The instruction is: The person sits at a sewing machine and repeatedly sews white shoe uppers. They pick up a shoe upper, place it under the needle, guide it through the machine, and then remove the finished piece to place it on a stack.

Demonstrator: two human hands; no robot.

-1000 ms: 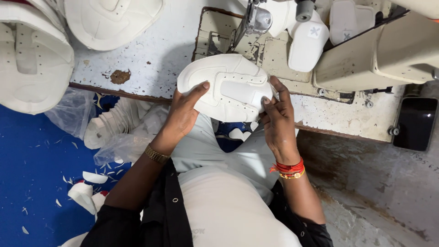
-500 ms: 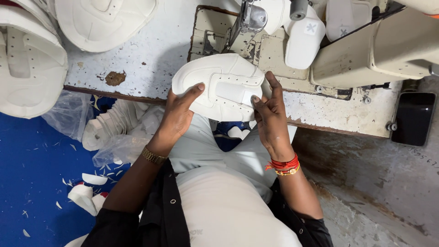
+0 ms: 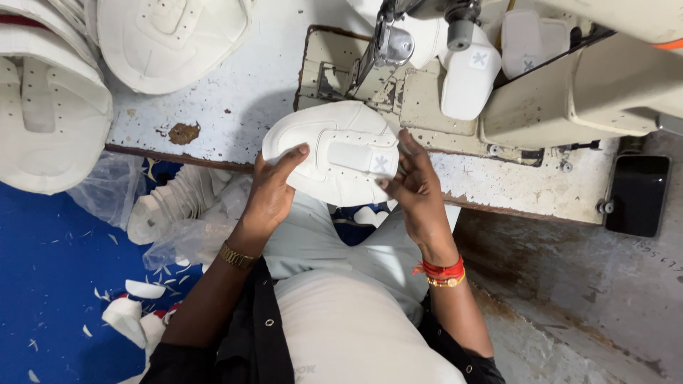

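Observation:
A white padded oval piece with a stitched-on strap lies at the near edge of the sewing table, just in front of the machine's needle area. My left hand holds its left side, the index finger stretched over the top. On the right, my right hand grips the piece near the strap's end, thumb and fingers pinching the edge.
A cream sewing machine fills the back right. Stacks of white padded pieces lie at the left, another one behind. The table's worn edge runs across. Plastic bags with white pieces and scraps sit on blue floor.
Both hands have turned and shifted the white piece slightly toward me and to the left; my right fingers moved from its far edge to the strap end.

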